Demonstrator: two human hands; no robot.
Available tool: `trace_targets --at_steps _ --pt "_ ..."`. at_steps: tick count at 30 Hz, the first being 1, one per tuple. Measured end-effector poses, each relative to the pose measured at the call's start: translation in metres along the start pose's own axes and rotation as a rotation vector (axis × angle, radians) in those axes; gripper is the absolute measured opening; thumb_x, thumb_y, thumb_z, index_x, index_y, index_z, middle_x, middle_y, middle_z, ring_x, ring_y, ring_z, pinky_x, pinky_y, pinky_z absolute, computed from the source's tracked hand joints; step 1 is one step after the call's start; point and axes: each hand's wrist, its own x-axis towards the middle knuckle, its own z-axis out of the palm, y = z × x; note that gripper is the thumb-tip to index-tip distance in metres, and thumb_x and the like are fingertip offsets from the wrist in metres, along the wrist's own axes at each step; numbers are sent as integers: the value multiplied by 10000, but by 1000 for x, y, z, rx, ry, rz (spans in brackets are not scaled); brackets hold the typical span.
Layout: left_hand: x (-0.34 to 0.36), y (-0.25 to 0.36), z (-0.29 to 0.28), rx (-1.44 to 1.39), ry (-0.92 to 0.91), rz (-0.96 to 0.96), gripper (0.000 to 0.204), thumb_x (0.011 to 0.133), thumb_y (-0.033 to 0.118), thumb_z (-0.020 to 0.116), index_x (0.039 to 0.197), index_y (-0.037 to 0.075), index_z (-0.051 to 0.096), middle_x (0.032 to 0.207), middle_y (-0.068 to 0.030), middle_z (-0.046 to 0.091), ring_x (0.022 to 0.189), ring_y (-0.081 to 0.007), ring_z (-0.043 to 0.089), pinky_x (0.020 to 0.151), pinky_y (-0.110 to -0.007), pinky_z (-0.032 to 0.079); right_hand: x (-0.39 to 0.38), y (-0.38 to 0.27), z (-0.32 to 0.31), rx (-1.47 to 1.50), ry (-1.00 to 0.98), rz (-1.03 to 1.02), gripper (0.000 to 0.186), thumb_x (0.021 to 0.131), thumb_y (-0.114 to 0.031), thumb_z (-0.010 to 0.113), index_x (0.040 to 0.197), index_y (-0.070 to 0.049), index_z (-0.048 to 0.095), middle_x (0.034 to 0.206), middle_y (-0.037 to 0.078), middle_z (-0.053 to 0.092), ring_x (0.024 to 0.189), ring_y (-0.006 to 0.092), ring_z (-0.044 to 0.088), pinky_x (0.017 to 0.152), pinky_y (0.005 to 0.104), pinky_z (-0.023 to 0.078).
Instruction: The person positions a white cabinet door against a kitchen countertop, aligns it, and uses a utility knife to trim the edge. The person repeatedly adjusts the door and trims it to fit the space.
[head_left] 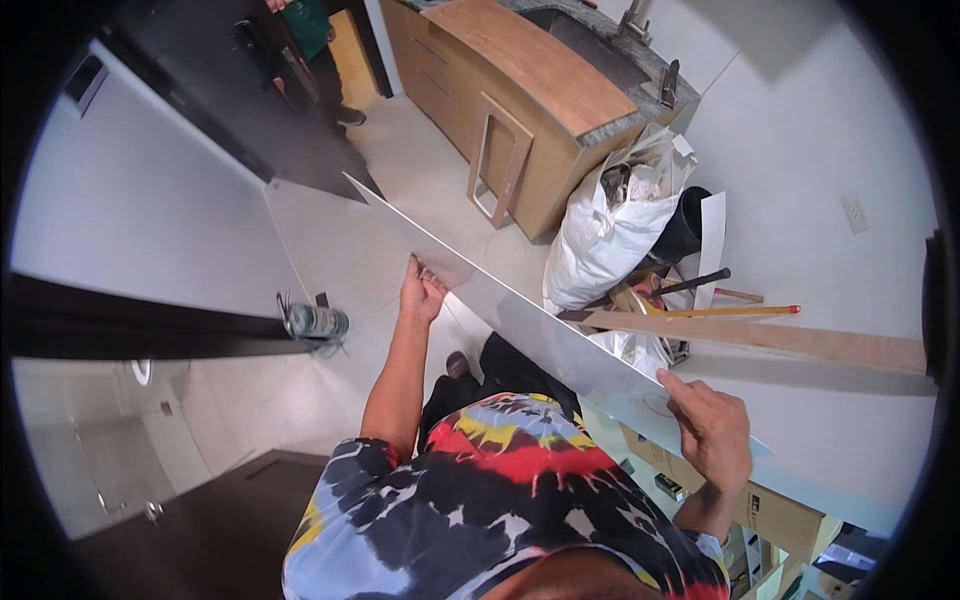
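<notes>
A long, thin white panel [545, 335] stretches diagonally in front of my body, one long edge facing up. Its far end points to the upper left. My left hand [424, 290] holds it toward that far end, fingers against the near face and partly hidden. Closer to me, my right hand [708, 430] grips the upper long edge, with the thumb on top. Below the panel, part of my dark trousers and one shoe [458, 365] show.
Ahead stands a wooden cabinet [560, 175] with a wooden frame [500, 160] leaning on it. A stuffed white sack [610, 225], black bucket [685, 225] and long plank [760, 338] lie to the right. A cylinder [318, 322] stands left. Another person [325, 65] is far left.
</notes>
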Motion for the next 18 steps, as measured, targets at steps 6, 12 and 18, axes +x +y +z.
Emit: trace_targets --at_steps 6,12,18 --pt "86 93 87 56 -44 64 303 985 315 599 1201 104 574 1216 -51 614 1137 -224 581 1001 -416 478 119 2 1 8 173 266 424 817 10 655 1234 -65 644 785 170 615 657 331 613 619 399 488" --pt "212 168 168 283 -103 95 267 1000 255 577 1201 79 584 1108 -24 632 996 -158 604 866 -360 524 263 50 30 -26 348 375 356 878 -31 615 1233 -36 632 983 240 667 813 398 652 744 420 518" --pt "327 209 236 383 -235 196 424 955 149 632 1324 6 479 997 -49 647 731 -114 619 592 -254 545 369 77 13 29 310 491 389 880 -108 635 1264 -43 631 1040 224 694 876 315 695 791 383 523"
